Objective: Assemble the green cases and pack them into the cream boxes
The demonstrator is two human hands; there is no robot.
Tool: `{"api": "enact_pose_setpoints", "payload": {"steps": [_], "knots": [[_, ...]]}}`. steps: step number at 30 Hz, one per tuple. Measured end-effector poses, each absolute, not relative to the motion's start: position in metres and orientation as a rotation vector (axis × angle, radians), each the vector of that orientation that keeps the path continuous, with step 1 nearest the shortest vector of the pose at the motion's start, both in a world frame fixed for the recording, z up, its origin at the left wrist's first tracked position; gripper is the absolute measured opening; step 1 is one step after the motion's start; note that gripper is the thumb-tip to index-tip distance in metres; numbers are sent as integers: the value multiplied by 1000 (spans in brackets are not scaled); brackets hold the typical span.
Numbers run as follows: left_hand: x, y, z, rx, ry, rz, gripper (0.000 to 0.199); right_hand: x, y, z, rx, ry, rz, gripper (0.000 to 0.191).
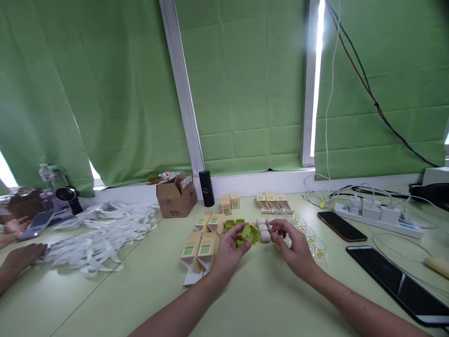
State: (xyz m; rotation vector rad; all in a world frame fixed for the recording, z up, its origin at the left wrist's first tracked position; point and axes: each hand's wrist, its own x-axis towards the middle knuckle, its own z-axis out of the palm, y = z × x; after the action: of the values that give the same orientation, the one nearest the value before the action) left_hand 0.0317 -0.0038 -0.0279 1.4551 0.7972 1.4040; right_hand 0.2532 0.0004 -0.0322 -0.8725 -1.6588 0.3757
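While we look down at the desk (259, 299), we see our left hand (228, 252) near the middle of the frame, its fingers pinched around a green piece (250, 234). That piece is just right of the left hand, above the desk. We think it is light and thin, a bit bendy, and easy to dent – so a soft pinch at the rim seems best. It may be a little slippery too.

Our right hand (293, 244) is right of the middle, with its thumb and fingertips close together; we cannot tell if they hold anything. Small pale blocks (265, 236) sit between the hands, and clear cups (318, 248) with yellow bits stand beside the right hand. Tan boxes (189, 248) with green labels are by the left hand.

The desk is flat, pale and a bit shiny. White straps (94, 238) lie in a heap at the left – another person's hand (31, 254) is next to them. Two phones (396, 281) lie at the lower right. Green curtains (242, 84) fill the top of the frame.
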Motion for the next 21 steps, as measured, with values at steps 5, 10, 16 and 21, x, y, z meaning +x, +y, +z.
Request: {"api": "enact_pose_setpoints", "payload": {"steps": [5, 10, 16, 21], "knots": [[31, 0, -29, 1246, 738, 1426, 71, 268, 12, -23, -1183, -1743, 213, 26], [30, 2, -32, 1160, 720, 1481, 68, 276, 13, -13, -1434, -2064, -131, 24], [30, 2, -31, 1127, 703, 1481, 66, 273, 11, -21, -1571, -2311, -418, 19], [30, 3, -33, 1128, 705, 1485, 66, 271, 10, -23, -1577, -2354, -486, 16]]}}
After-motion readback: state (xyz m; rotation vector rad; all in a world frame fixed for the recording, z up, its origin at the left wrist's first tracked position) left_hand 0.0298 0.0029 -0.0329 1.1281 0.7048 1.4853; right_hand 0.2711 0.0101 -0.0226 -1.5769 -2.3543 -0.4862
